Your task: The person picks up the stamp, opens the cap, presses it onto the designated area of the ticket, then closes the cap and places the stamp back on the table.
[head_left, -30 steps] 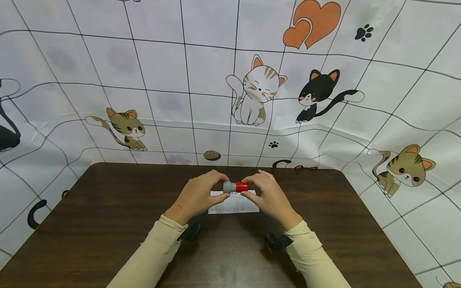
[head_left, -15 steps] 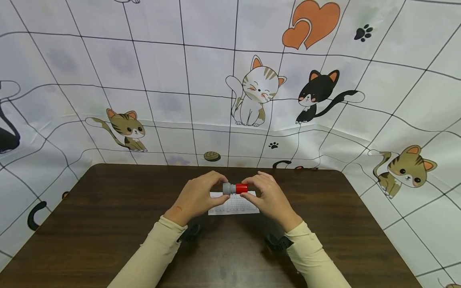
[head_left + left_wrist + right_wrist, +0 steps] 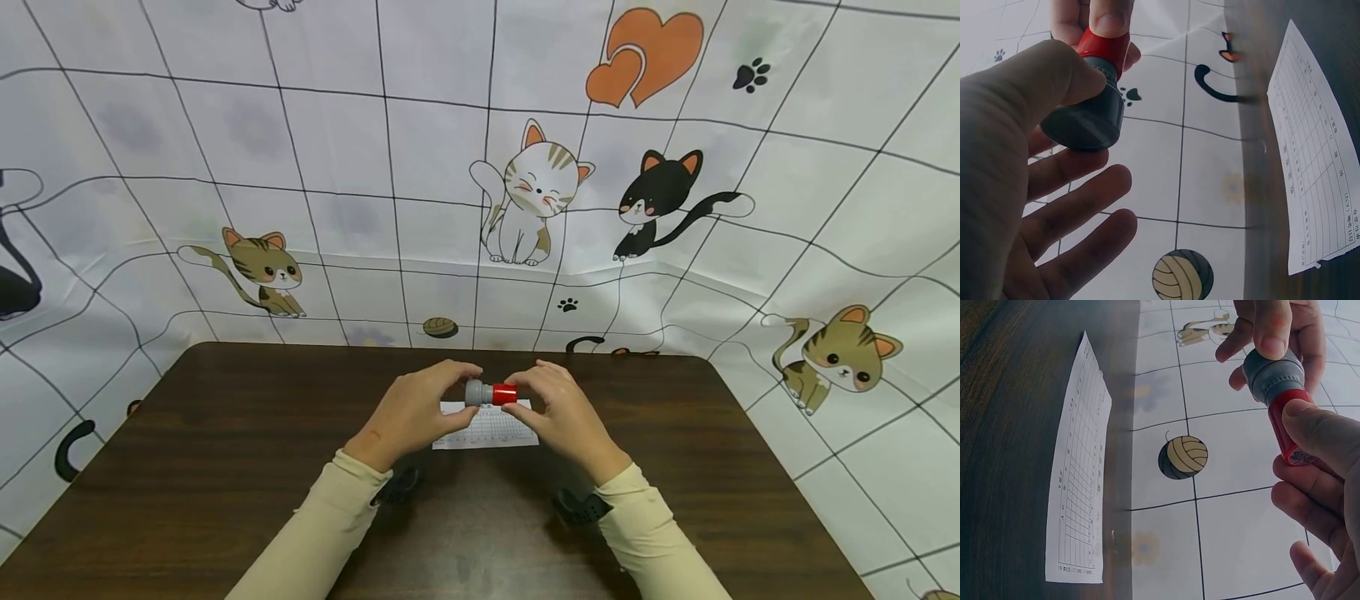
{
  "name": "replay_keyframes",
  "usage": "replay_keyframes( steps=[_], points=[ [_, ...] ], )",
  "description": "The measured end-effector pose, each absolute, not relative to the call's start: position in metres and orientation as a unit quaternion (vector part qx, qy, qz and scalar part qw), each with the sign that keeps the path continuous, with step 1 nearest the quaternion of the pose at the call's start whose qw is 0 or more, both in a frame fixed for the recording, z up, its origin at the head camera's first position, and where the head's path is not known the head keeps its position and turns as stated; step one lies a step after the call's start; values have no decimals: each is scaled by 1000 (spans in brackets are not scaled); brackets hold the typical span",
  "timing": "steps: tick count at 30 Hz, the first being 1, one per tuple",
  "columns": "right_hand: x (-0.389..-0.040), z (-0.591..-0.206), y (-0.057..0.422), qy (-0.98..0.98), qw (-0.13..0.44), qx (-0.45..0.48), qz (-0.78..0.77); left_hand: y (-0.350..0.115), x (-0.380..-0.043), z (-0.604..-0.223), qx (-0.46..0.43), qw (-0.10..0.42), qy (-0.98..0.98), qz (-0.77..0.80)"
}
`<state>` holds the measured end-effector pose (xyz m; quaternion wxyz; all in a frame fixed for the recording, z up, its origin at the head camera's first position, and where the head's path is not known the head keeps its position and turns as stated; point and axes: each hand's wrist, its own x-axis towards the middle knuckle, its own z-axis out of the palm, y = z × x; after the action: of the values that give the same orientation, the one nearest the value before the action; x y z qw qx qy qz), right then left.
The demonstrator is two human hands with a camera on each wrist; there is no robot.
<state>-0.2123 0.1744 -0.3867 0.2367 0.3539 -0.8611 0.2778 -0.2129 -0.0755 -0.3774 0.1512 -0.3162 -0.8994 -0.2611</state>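
Head view: left hand (image 3: 411, 412) at nine o'clock and right hand (image 3: 566, 417) at three pinch a gray-and-red cylinder (image 3: 491, 393) toward twelve o'clock of the printed sheet (image 3: 487, 432), seemingly joining or parting its ends, the next move needing steady, aligned grips.

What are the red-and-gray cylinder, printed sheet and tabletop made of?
Cylinder: likely hard plastic; red end glossy with highlights, gray end duller with fine ribbing.
Sheet: paper, matte; thin edge, printed grid.
Tabletop: wood or wood-look laminate, can't tell which; dark grain, satin sheen.
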Motion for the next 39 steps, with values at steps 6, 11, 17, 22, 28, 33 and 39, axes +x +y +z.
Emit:
replay_keyframes(
  steps=[6, 11, 17, 22, 28, 33, 39],
  points=[
    [-210, -386, 174, -864, 235, 346, 281, -76, -212, -377, -321, 162, -899, -251],
    [-209, -387, 175, -865, 228, 340, 289, -75, -212, -377, -328, 160, -893, -264],
    [-208, -389, 177, -868, 225, 332, 292, -73, -212, -379, -326, 169, -893, -260],
    [-210, -390, 179, -867, 231, 334, 288, -72, -211, -380, -322, 163, -895, -262],
    [-210, -391, 180, -867, 236, 335, 283, -71, -211, -380, -320, 162, -896, -260],
    [-207, -389, 184, -876, 231, 307, 291, -73, -212, -381, -313, 182, -896, -256],
    [-210, -392, 197, -881, 240, 274, 301, -77, -214, -382, -302, 198, -899, -250]
  ],
)
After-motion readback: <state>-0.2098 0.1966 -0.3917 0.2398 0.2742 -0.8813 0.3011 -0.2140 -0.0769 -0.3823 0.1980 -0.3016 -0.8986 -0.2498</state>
